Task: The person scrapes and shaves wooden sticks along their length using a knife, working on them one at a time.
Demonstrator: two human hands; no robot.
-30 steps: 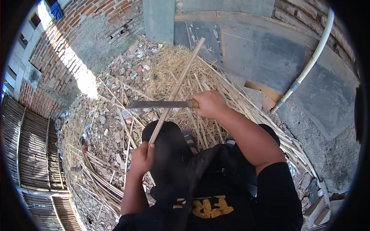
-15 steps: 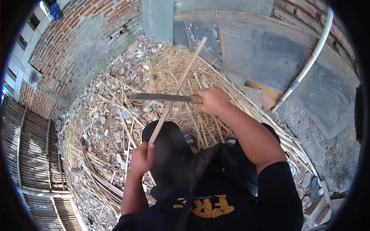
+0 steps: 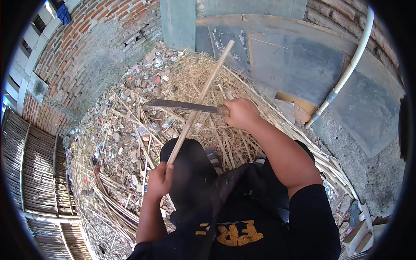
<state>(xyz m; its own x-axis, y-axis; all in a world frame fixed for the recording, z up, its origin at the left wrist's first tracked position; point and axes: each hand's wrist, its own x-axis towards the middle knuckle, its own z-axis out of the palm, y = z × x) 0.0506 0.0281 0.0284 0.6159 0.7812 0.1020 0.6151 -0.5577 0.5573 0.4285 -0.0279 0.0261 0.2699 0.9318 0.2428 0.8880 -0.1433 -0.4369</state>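
My left hand (image 3: pixel 159 180) is closed around the lower end of a long, pale bamboo strip (image 3: pixel 211 78), which slants up and to the right, away from me. In my right hand (image 3: pixel 242 113) is the wooden handle of a machete (image 3: pixel 184 105). Its dark blade points left and crosses over the strip around the strip's middle. Whether the edge bites into the strip or only rests on it, I cannot tell. The strip's lower part passes over my left knee (image 3: pixel 175 149).
Straw-like shavings (image 3: pixel 190 71) and brick rubble (image 3: pixel 117 136) cover the ground ahead. Long split strips (image 3: pixel 299 136) lie along the right side. A brick wall (image 3: pixel 82 56), dark panels (image 3: pixel 294 56), a pale pipe (image 3: pixel 346 76) and a bamboo screen (image 3: pixel 39 164) stand around.
The machete blade has tilted slightly, its tip rising a little, and my right hand has shifted very slightly right. My left hand and the strip stay nearly where they were.
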